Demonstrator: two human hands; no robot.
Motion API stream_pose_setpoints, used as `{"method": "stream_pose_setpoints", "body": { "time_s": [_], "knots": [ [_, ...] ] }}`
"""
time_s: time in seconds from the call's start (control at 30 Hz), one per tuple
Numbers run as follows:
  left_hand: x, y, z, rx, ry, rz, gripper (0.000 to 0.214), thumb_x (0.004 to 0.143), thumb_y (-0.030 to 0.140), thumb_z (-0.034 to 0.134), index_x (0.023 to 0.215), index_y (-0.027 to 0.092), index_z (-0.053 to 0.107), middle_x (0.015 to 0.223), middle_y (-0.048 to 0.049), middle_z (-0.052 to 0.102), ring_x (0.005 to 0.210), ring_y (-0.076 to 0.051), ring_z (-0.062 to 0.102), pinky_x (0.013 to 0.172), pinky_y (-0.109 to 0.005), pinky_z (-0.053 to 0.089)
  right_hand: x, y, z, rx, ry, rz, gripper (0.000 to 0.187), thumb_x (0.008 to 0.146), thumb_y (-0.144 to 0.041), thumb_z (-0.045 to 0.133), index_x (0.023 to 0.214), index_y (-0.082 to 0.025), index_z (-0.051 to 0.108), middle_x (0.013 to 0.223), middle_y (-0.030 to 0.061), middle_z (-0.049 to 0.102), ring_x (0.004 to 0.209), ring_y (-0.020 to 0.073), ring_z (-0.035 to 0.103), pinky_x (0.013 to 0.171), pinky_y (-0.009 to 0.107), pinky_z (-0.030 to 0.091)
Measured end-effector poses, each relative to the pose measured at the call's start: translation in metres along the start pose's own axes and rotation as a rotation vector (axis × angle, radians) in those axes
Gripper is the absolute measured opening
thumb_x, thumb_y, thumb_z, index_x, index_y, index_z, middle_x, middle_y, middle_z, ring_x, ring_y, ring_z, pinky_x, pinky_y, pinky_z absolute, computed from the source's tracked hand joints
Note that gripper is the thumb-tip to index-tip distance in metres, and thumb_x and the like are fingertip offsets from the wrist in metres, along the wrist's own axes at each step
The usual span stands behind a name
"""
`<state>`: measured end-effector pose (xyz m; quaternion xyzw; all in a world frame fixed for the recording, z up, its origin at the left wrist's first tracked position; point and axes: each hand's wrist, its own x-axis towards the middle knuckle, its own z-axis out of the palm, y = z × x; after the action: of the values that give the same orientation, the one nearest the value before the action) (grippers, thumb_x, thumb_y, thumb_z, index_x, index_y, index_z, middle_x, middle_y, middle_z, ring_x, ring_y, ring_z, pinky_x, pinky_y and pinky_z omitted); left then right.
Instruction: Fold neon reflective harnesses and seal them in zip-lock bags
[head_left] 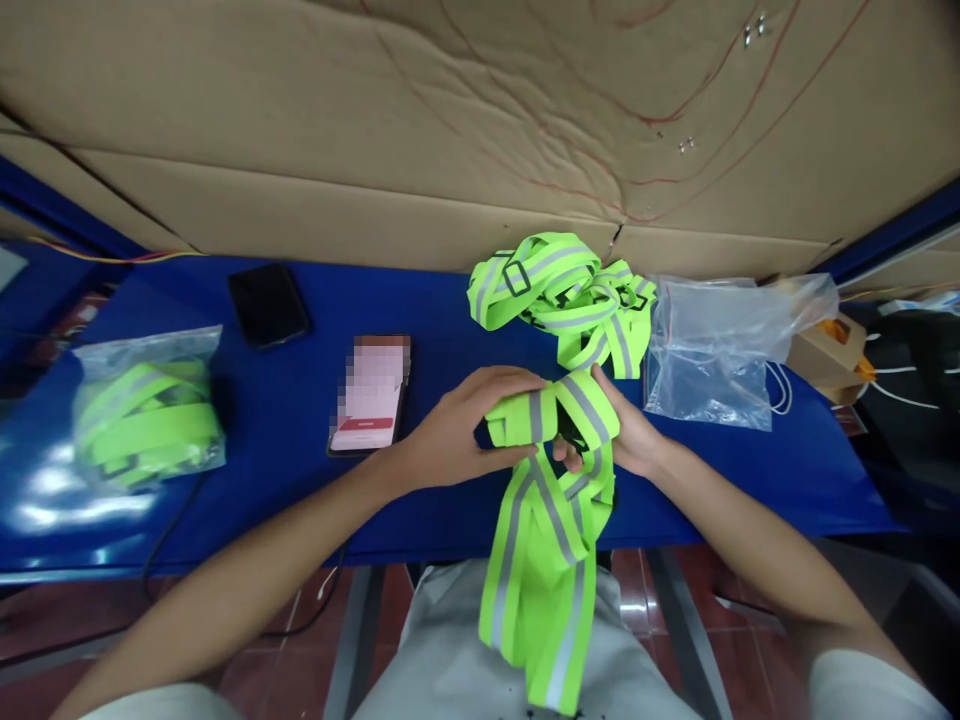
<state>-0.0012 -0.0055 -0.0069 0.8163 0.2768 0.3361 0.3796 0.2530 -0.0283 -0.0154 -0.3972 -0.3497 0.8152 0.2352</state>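
Note:
A neon-green reflective strap (547,580) with grey stripes hangs from both my hands, over the table's front edge and down toward my lap. Its upper part is looped into a loose bundle. My left hand (469,425) grips the left side of that bundle, thumb below and fingers above. On the right side, my right hand (626,420) holds the loops, with some fingertips showing beneath them and the rest hidden. Just behind my hands lies a heap of similar green straps (566,290) with black buckles.
A clear bag of green straps (150,410) lies on the blue table (277,480) at left. Nearby are a black wallet-like object (268,304) and a lit phone (371,395). Clear plastic bags (709,350) and a cardboard box (829,350) sit at right. Cardboard (300,120) walls the back.

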Motion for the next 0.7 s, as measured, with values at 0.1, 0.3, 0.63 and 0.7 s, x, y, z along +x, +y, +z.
{"method": "stream_pose_setpoints", "body": {
  "time_s": [0.1,0.3,0.63,0.7],
  "knots": [
    [0.004,0.002,0.0,-0.257,0.234,-0.286,0.047,0.079,0.036,0.086,0.118,0.022,0.064,0.104,-0.0039,0.073,0.095,-0.023,0.069,0.086,-0.033,0.055,0.002,0.003,-0.006,-0.268,0.219,-0.193,0.093,0.095,-0.085,0.013,0.112,-0.014,0.071,0.092,0.0143,0.077,0.075,0.023,0.074,0.067,0.034,0.061],
    [0.015,-0.004,-0.006,-0.864,0.356,-0.778,0.035,0.07,0.028,0.09,0.096,0.019,0.068,0.086,0.0013,0.074,0.072,-0.014,0.068,0.065,-0.023,0.053,-0.004,0.003,-0.008,-1.053,0.655,-1.039,0.08,0.098,-0.075,0.041,0.16,-0.026,0.032,0.162,0.0157,0.038,0.147,0.032,0.046,0.119,0.051,0.043],
    [0.015,-0.012,-0.001,-1.007,0.257,-0.795,0.022,0.083,0.028,0.079,0.101,0.019,0.069,0.086,0.0,0.073,0.071,-0.013,0.067,0.065,-0.022,0.055,-0.007,0.004,-0.004,-1.479,0.294,-0.959,0.051,0.095,-0.037,0.068,0.142,-0.021,0.058,0.139,0.0134,0.067,0.127,0.0288,0.065,0.107,0.045,0.052],
    [0.013,-0.013,0.001,-0.785,0.249,-0.746,0.025,0.093,0.041,0.07,0.108,0.021,0.069,0.096,-0.0019,0.073,0.084,-0.016,0.07,0.073,-0.025,0.057,-0.01,0.001,-0.004,-1.199,0.341,-0.895,0.036,0.092,-0.034,0.072,0.125,-0.021,0.069,0.117,0.0091,0.077,0.107,0.025,0.075,0.094,0.038,0.059]
  ]
}}
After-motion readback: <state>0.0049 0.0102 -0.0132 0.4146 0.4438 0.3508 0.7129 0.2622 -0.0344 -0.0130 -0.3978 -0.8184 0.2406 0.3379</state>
